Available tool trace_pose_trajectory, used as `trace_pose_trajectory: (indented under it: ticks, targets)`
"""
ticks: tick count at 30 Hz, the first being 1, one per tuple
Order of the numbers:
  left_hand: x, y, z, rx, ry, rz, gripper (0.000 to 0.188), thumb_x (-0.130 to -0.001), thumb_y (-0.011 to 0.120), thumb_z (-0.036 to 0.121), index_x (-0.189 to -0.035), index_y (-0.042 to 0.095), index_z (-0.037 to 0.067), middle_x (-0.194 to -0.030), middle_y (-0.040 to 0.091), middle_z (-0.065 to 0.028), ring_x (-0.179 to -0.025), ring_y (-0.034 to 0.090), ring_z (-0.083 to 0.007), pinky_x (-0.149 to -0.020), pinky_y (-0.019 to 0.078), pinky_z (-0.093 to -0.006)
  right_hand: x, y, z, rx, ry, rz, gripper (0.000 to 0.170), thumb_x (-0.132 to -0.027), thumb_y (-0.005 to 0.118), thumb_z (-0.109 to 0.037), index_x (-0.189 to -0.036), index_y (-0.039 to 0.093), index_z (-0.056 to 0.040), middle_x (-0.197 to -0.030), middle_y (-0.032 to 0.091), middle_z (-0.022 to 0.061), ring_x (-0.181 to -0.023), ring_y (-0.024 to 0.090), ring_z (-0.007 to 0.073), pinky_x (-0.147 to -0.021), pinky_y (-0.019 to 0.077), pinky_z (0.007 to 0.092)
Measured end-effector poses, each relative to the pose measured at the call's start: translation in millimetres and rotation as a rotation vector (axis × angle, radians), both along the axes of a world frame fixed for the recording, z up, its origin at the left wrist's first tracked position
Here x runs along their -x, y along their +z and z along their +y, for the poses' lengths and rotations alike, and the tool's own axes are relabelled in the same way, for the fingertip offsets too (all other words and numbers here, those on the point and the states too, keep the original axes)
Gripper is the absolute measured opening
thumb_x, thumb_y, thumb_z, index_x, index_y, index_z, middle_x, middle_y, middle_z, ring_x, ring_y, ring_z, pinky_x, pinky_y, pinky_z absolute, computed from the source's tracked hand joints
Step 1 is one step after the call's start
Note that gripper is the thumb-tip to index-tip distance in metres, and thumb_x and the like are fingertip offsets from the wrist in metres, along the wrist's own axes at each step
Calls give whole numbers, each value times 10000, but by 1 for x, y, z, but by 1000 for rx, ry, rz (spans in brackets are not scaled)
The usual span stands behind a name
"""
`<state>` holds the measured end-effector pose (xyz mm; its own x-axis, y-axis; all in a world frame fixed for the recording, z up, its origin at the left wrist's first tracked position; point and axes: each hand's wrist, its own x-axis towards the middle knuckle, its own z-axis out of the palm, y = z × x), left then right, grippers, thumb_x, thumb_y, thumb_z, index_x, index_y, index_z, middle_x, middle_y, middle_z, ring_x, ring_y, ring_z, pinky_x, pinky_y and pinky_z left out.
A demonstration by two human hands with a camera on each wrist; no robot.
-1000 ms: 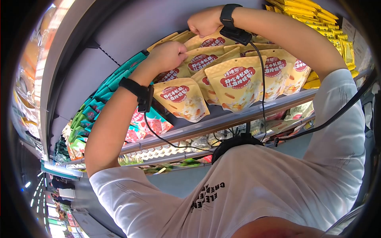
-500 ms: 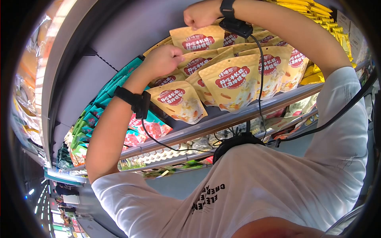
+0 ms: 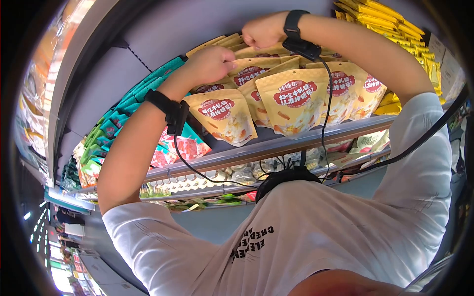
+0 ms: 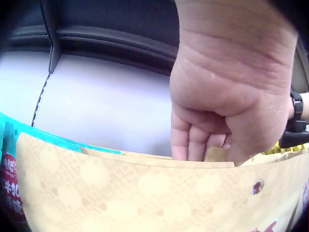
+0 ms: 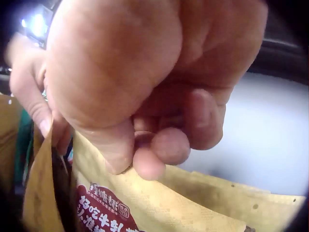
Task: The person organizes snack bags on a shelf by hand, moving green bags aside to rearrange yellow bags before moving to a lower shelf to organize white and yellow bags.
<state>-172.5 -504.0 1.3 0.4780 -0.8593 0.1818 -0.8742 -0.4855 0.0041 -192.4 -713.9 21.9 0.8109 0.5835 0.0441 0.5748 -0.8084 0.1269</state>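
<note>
Pale yellow stand-up pouches of nougat candy (image 3: 294,101) with red oval labels crowd a shelf in rows. At the back of the rows, my right hand (image 3: 264,30) pinches the top edge of a pouch (image 5: 111,198) between thumb and fingertips. My left hand (image 3: 210,64) is lower and to the left; in the left wrist view its curled fingers (image 4: 188,140) reach down behind the top edge of a front pouch (image 4: 135,188). In the right wrist view, the left thumb and fingers grip the edge of a yellow pouch (image 5: 41,179).
Teal pouches (image 3: 131,106) stand to the left of the yellow ones, with green packs (image 3: 94,153) beyond them. Yellow packets (image 3: 395,29) are piled at the right. A shelf lip (image 3: 276,145) runs along the front, and cables (image 3: 323,123) hang from both wrist cameras.
My right hand lifted a pouch above the back row half a second ago; now it has come down and slightly right with it. My left hand stays nearly where it was.
</note>
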Motion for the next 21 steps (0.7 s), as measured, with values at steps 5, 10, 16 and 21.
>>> trace_pose_trajectory:
  ticks: [5,10,16,21]
  targets:
    - [2,0,-1,-6,28,25,282,-890,604,230,-730,552,3,-578,484,-119,-514,413,-206,-530,375,-364,-6,-10,3,55,-23,-52,84,-705,583,-63,-716,621,12,-624,578,166,-562,510,279,-571,412,417]
    - [8,6,-2,-104,103,16,232,-865,600,267,-813,657,48,-713,632,-135,-670,609,-287,-632,465,-407,-14,16,2,-77,52,-47,131,-688,572,-95,-715,622,23,-589,574,151,-541,529,256,-540,432,413]
    - [10,3,1,-67,89,-9,197,-848,605,249,-817,663,63,-721,633,-138,-678,608,-303,-631,468,-408,-40,4,11,32,111,-37,116,-717,606,-80,-757,644,22,-651,610,164,-585,543,259,-582,422,415]
    - [7,4,2,-51,66,-20,189,-847,609,248,-839,670,69,-729,637,-130,-682,610,-301,-633,473,-406,-23,-10,33,18,81,-44,152,-755,599,-131,-782,647,10,-644,589,175,-580,514,312,-582,417,424]
